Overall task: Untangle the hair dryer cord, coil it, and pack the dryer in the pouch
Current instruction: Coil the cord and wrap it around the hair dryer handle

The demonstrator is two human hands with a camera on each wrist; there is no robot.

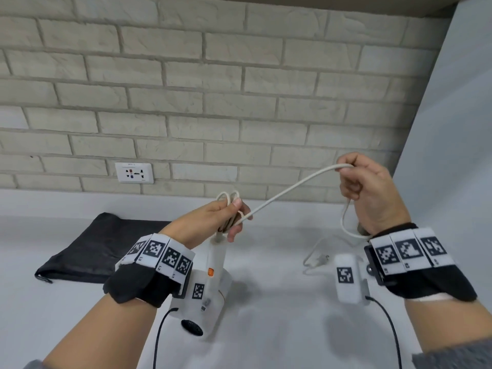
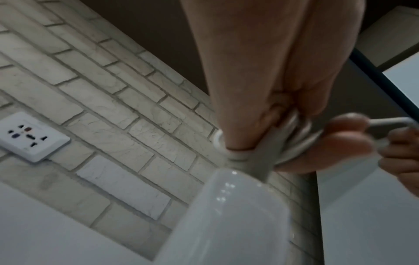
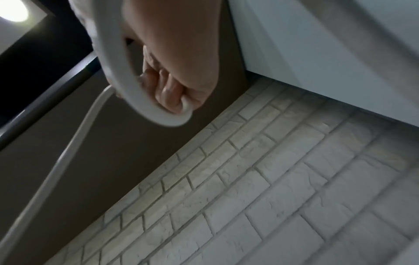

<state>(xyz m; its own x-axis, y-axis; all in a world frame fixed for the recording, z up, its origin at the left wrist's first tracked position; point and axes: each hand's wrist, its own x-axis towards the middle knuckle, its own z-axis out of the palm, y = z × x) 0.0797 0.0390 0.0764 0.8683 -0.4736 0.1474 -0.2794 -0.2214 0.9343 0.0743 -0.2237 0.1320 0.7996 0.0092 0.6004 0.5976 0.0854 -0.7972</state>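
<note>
My left hand [image 1: 229,217] grips several loops of the white cord [image 1: 287,191] just above the handle of the white hair dryer [image 1: 215,265], which stands on the counter below it, partly hidden by my wrist. In the left wrist view the loops [image 2: 294,143] are bunched between thumb and fingers over the dryer handle [image 2: 231,215]. From there the cord runs taut up to my right hand [image 1: 356,182], raised at the right, whose curled fingers hold it. Below that hand the cord droops in a loop [image 3: 127,71] to the plug [image 1: 320,259] on the counter. The black pouch [image 1: 95,246] lies flat at the left.
A white counter [image 1: 266,302] meets a brick wall [image 1: 213,89] with a wall socket [image 1: 134,173] at the left. A pale wall panel [image 1: 452,129] closes off the right side. Black cables run from both wrist cameras toward me.
</note>
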